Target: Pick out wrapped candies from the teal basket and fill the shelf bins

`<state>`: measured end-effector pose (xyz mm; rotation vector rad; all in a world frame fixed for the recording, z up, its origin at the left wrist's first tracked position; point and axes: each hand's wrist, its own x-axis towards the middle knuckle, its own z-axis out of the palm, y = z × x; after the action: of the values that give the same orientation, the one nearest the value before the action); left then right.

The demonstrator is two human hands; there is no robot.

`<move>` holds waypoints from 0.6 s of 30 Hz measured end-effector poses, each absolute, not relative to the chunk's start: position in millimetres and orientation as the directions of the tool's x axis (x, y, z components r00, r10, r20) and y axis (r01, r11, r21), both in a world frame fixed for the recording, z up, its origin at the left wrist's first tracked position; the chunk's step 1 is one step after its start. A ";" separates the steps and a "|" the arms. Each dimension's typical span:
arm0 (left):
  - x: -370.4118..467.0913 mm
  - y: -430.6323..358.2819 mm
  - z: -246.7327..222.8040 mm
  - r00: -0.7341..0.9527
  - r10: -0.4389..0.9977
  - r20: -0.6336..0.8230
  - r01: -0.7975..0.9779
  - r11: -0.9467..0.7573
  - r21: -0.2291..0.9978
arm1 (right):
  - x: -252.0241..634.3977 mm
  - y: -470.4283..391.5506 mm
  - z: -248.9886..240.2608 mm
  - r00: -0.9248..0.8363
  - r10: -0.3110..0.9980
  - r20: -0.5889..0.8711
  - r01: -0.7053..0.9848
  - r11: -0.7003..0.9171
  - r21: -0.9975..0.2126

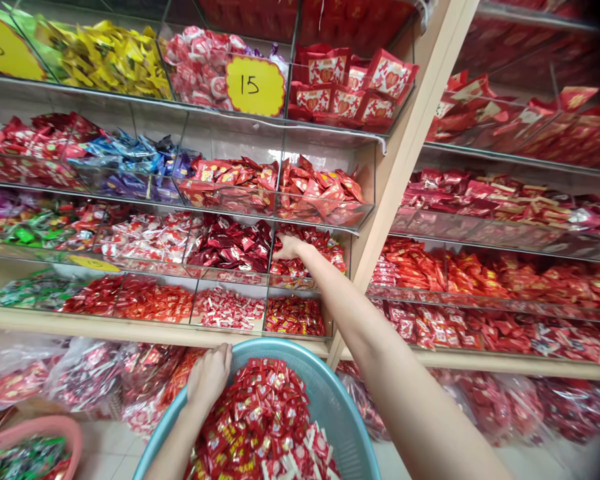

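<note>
My left hand (210,375) is closed over the upper left rim of a light-blue plastic basket (353,407). Inside the basket lies a heap of small red-wrapped candies (260,413), with red-and-white ones (317,457) at the lower right. My right arm stretches up to the shelf. There my right hand (289,247) reaches into a clear-walled bin of red and gold wrapped candies (330,250), its thumb and fingers apart. No candy shows in its grasp. Left of this hand is a bin of dark-red wrapped candies (235,243).
Clear dividers and front panels edge the shelf bins. A wooden upright (405,153) separates two shelf units. A yellow price tag (255,85) reads 15. Below, plastic bags of candy (87,373) sit near a pink basket (67,430) at the lower left.
</note>
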<state>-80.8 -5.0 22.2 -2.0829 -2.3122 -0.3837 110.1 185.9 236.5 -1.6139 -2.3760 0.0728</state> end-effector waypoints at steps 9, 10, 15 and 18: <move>-78.4 -7.0 26.1 -0.111 0.981 0.157 0.982 0.085 0.166 | 106.9 178.3 237.3 -0.228 0.963 0.143 0.959 0.247 -0.135; -78.0 -7.8 27.2 -0.107 0.982 0.159 0.983 0.080 0.167 | 106.7 176.4 237.5 -0.221 0.962 0.159 0.964 0.240 -0.112; -76.2 -10.7 31.1 -0.100 0.982 0.159 0.981 0.071 0.178 | 106.3 175.6 234.9 -0.198 0.954 0.224 0.976 0.213 -0.046; -75.5 -11.3 30.9 -0.109 0.981 0.162 0.982 0.081 0.173 | 105.5 179.1 233.2 -0.211 0.956 0.204 0.975 0.222 -0.031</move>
<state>-75.5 -11.3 30.9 -2.0940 -2.3061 -0.3745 105.5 179.1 233.2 -1.8482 -2.3092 -0.1545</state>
